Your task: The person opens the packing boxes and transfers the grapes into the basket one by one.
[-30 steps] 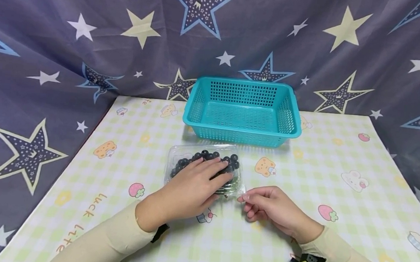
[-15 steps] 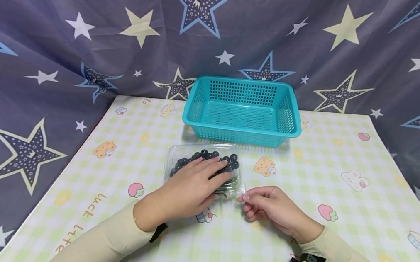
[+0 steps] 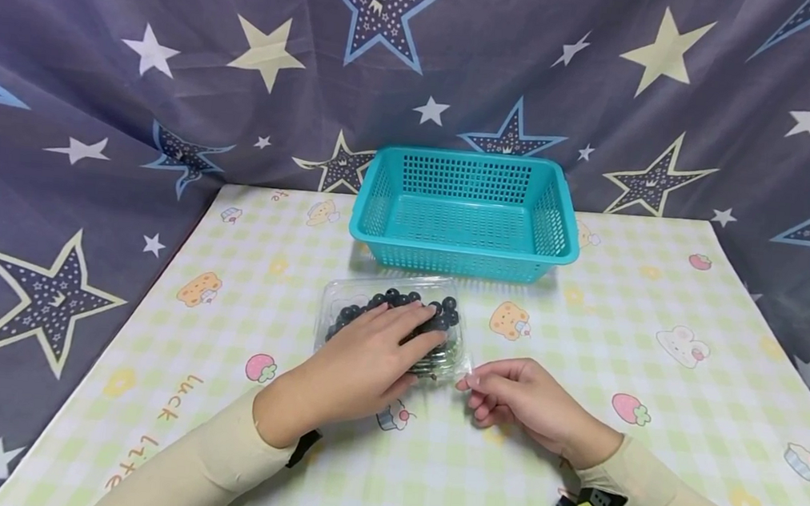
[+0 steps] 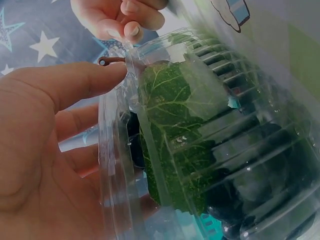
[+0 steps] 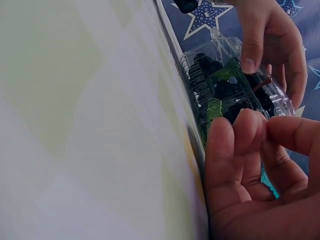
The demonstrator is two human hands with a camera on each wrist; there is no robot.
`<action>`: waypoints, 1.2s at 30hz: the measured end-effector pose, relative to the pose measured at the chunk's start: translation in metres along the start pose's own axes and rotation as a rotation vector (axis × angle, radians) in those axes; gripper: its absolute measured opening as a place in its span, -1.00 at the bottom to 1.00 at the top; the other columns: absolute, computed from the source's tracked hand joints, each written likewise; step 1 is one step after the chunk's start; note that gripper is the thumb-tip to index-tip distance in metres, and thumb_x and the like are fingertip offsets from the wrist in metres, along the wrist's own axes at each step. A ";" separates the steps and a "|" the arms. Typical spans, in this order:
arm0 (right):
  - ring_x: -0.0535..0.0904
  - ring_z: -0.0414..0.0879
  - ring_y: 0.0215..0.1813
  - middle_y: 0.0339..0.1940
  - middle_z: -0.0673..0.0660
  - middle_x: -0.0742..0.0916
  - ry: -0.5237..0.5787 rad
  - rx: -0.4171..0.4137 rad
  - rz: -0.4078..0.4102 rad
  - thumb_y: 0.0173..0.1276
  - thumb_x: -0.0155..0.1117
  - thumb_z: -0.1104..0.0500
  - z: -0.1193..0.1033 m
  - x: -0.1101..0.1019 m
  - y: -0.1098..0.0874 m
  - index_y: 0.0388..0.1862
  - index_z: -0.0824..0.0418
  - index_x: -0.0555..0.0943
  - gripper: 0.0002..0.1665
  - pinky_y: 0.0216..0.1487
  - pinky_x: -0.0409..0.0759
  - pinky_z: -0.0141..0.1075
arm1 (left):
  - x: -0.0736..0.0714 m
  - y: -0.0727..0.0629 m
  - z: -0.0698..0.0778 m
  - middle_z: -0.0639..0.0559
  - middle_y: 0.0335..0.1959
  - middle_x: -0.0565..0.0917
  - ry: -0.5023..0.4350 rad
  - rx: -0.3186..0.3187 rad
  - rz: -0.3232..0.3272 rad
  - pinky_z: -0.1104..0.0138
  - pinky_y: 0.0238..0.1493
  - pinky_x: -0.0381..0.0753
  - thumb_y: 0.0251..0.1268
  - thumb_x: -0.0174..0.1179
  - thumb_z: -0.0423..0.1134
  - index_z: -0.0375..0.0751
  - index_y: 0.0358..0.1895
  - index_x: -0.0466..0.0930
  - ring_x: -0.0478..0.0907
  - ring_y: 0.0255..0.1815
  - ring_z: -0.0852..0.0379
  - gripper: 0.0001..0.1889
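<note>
A clear plastic clamshell box of dark grapes lies on the table in front of me. My left hand rests across its top, fingers spread over the lid. In the left wrist view, that hand's thumb lies along the box's rim, beside a brown stem poking out at the edge. A green leaf shows through the plastic among the fruit. My right hand pinches the near right corner of the box between thumb and index finger. Its fingertips hide the exact spot they grip.
Behind the box stands a turquoise plastic basket, with nothing in it. A checked cloth with cartoon prints covers the table. A dark star-patterned curtain hangs along the back and sides.
Both hands keep their places on the box across the frames. Only the head view drifts very slightly.
</note>
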State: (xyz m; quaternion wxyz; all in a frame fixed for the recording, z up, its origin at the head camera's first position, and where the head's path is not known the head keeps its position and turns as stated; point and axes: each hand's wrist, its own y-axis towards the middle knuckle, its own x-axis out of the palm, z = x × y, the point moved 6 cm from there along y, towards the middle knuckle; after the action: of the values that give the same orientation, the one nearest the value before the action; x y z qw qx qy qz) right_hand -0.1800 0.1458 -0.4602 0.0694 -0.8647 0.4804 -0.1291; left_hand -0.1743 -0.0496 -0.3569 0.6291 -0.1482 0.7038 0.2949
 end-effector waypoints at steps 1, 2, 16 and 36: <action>0.71 -0.23 -0.34 -0.28 0.15 0.80 -0.001 0.001 0.000 0.53 0.22 0.22 0.000 0.000 0.000 0.10 0.61 0.61 -0.57 -0.18 0.78 -0.27 | 0.000 0.000 0.000 -0.17 0.48 0.45 -0.001 0.002 0.002 -0.15 0.40 0.47 0.29 0.38 -0.15 -0.05 0.45 0.46 0.42 0.51 -0.19 -0.36; 0.71 -0.23 -0.34 -0.28 0.15 0.80 -0.001 0.003 0.001 0.53 0.22 0.22 0.000 0.000 0.000 0.10 0.62 0.61 -0.57 -0.19 0.78 -0.26 | 0.000 0.000 0.000 -0.18 0.48 0.45 -0.003 0.004 0.004 -0.15 0.40 0.47 0.28 0.37 -0.17 -0.06 0.45 0.46 0.42 0.51 -0.20 -0.36; 0.70 -0.22 -0.33 -0.28 0.16 0.79 -0.015 0.018 0.014 0.54 0.21 0.21 -0.003 0.000 0.000 0.10 0.59 0.62 -0.58 -0.18 0.78 -0.25 | -0.009 -0.008 -0.007 -0.19 0.50 0.42 -0.009 -0.019 -0.048 -0.15 0.36 0.51 0.27 0.34 -0.21 -0.05 0.45 0.46 0.41 0.49 -0.26 -0.36; 0.70 -0.19 -0.35 -0.26 0.22 0.80 -0.027 0.029 0.038 0.51 0.24 0.20 0.001 -0.003 -0.001 0.10 0.57 0.63 -0.58 -0.19 0.78 -0.22 | -0.021 -0.023 -0.017 -0.18 0.57 0.33 0.009 -0.145 -0.269 -0.18 0.31 0.53 0.09 0.54 -0.22 -0.03 0.55 0.33 0.33 0.56 -0.19 -0.10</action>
State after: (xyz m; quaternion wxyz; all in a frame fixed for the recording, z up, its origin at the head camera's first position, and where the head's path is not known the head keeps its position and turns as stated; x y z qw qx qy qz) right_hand -0.1802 0.1488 -0.4608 0.0911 -0.8561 0.4936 -0.1231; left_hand -0.1713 -0.0814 -0.3412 0.6473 -0.2875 0.6573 0.2575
